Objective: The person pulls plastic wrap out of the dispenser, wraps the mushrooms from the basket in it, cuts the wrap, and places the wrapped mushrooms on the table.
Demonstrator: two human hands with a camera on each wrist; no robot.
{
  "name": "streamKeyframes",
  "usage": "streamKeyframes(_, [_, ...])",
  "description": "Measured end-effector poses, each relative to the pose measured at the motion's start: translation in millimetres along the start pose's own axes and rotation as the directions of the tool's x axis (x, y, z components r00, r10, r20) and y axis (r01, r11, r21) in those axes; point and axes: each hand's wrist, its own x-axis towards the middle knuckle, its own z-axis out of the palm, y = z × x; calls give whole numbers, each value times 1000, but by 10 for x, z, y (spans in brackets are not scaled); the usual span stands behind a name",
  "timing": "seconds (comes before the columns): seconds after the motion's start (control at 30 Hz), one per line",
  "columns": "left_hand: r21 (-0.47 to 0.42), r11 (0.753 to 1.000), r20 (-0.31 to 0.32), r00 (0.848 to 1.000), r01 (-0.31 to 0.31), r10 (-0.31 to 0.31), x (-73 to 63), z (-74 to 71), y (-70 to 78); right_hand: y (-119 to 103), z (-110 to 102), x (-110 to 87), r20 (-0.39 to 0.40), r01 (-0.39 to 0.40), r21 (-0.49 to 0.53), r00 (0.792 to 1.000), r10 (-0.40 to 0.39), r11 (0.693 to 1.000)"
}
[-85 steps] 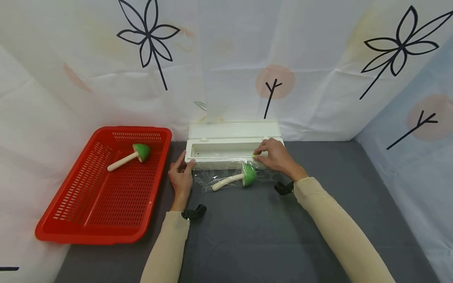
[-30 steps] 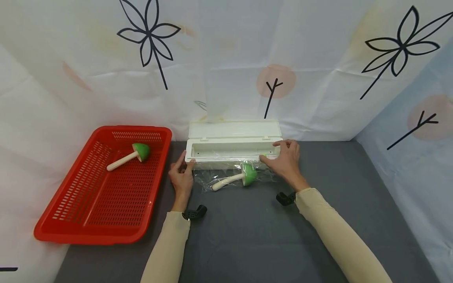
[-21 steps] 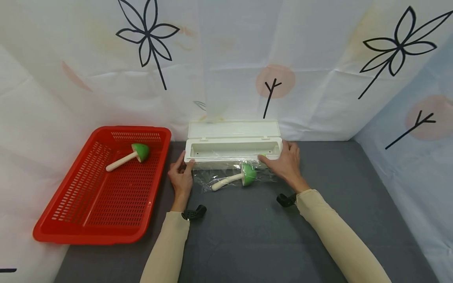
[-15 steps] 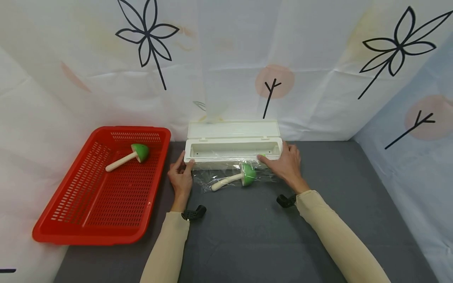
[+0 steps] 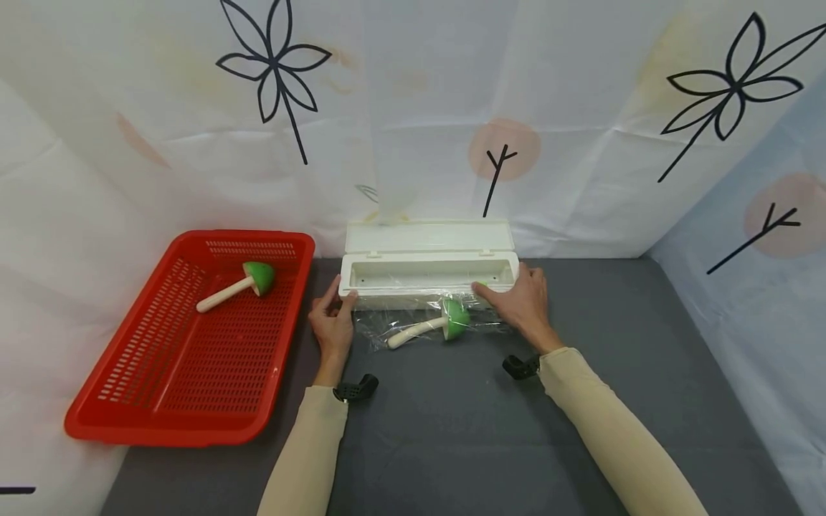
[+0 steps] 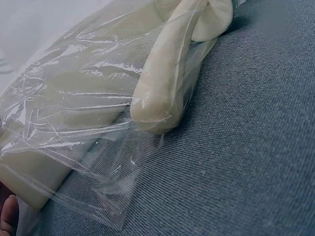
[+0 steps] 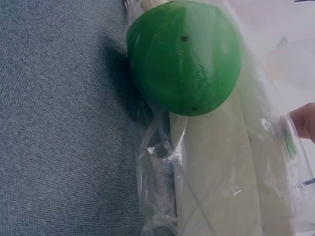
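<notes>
A long white cling film dispenser (image 5: 413, 292) lies near the back wall, its lid (image 5: 429, 236) raised. My left hand (image 5: 332, 322) holds its left end, thumb on the front corner. At the right end, my right hand (image 5: 525, 304) grips it, with the thumb on the front edge by a small green slider (image 7: 290, 145). Clear plastic film (image 5: 371, 326) hangs over the dispenser's front onto the table. A toy mushroom (image 5: 457, 320) with a green cap and cream stem lies in or under this film. In the left wrist view, the stem (image 6: 165, 73) shows through wrinkled film.
To the left stands a red perforated basket (image 5: 287, 344) holding another green-capped mushroom (image 5: 260, 276). Dark grey cloth covers the table (image 5: 439, 444). A white patterned curtain (image 5: 413, 143) rises behind the dispenser and at both sides.
My right hand has moved right, from pinching the green slider to gripping the dispenser's right end; its fingers slid off the trough rim to the outside. The left hand stays put.
</notes>
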Motion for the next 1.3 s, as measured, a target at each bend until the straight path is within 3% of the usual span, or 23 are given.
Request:
streamKeyframes(0.27, [-2, 1000, 4, 1000, 14, -14, -10, 4, 35, 152, -63, 32, -14, 51, 43, 999, -50, 998])
streamKeyframes(0.5, [-10, 1000, 11, 1000, 14, -13, -10, 2, 44, 226, -144, 37, 40, 102, 105, 994, -106, 989])
streamKeyframes(1.03, [5, 1000, -16, 1000, 9, -9, -20, 23, 41, 373, -257, 57, 100, 108, 200, 986, -130, 974])
streamKeyframes(1.3, [-2, 999, 22, 999, 32, -32, 7, 0, -4, 401, -294, 44, 125, 78, 239, 986, -110, 968])
